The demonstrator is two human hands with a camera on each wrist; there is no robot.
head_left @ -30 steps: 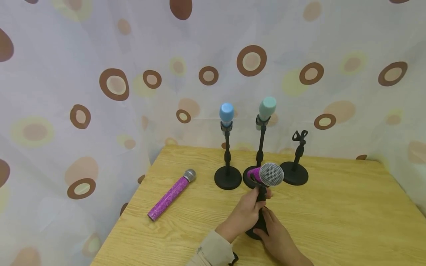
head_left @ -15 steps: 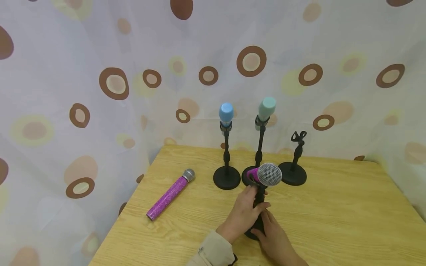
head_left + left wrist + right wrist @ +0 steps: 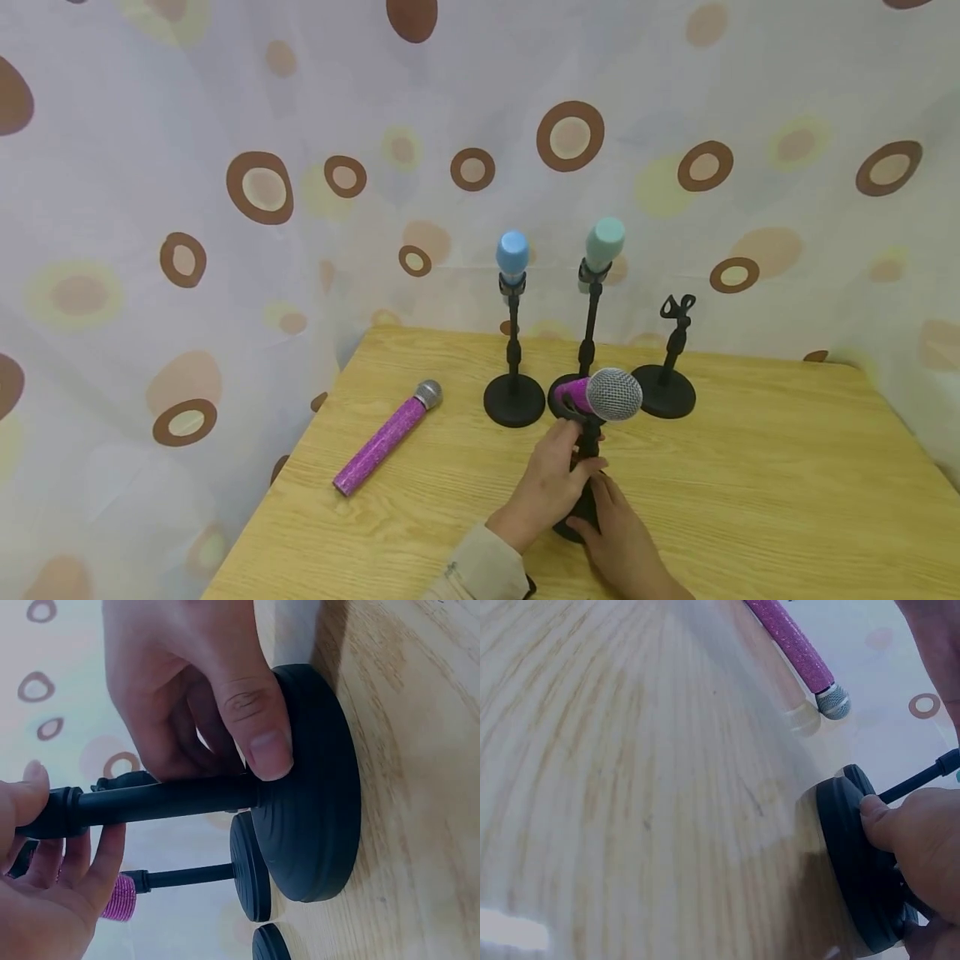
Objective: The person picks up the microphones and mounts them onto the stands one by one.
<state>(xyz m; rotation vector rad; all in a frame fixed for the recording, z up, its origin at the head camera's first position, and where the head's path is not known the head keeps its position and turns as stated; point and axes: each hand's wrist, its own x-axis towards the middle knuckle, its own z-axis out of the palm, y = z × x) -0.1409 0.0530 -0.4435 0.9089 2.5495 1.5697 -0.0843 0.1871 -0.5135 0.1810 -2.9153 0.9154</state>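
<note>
A black microphone stand [image 3: 165, 802] stands near the front of the table, with a magenta microphone [image 3: 614, 394] with a silver mesh head in its clip. My left hand [image 3: 542, 490] grips the stand's pole at the collar just under the clip, thumb across the front. Lower down, my right hand [image 3: 626, 542] holds the stand at its foot. In the left wrist view its thumb presses on the round base [image 3: 322, 810], and its other fingers curl behind the pole. The right wrist view shows that thumb on the base's upper face too.
A glittery magenta microphone [image 3: 382, 442] lies on the wooden table [image 3: 787, 483] at left. Behind stand a stand with a blue microphone [image 3: 513, 254], one with a mint-green microphone [image 3: 604, 242], and a shorter bare stand [image 3: 666, 387]. A dotted curtain [image 3: 420, 100] hangs behind.
My left thumb has shifted slightly down and further across the pole. The right hand has moved slightly left at the foot. The stand and the other microphones stay put.
</note>
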